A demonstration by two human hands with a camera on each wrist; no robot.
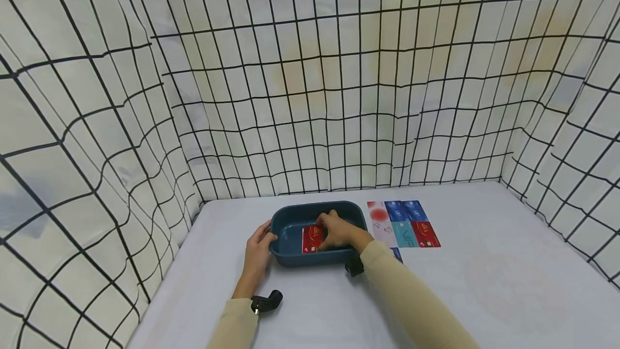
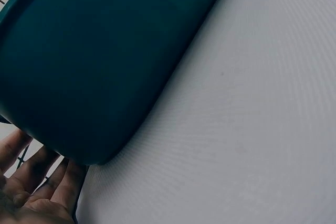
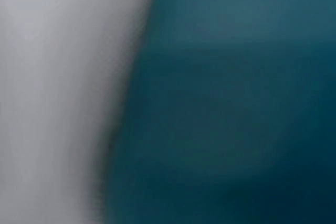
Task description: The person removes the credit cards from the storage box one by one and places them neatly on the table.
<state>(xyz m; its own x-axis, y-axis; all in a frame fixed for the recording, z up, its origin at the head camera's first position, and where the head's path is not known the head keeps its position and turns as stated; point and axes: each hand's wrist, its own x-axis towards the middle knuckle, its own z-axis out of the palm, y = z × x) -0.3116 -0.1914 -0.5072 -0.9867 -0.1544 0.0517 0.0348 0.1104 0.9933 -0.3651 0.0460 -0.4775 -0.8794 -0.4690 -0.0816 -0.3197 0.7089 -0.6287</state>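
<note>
A dark teal plastic basin rests on the white table. My left hand holds its left end, thumb at the rim and the other fingers along the outside. In the left wrist view, those fingers touch the lower edge of the basin wall. Inside the basin, my right hand grips a red card between the thumb and fingers at its short sides. Its right part is covered by the hand. The right wrist view has only the blurred basin wall, without the hand.
Right of the basin several cards lie in rows: a pink one, blue ones, a teal one and a red one. Another blue card is mostly hidden by my right sleeve. Black netting over white sheeting surrounds the table.
</note>
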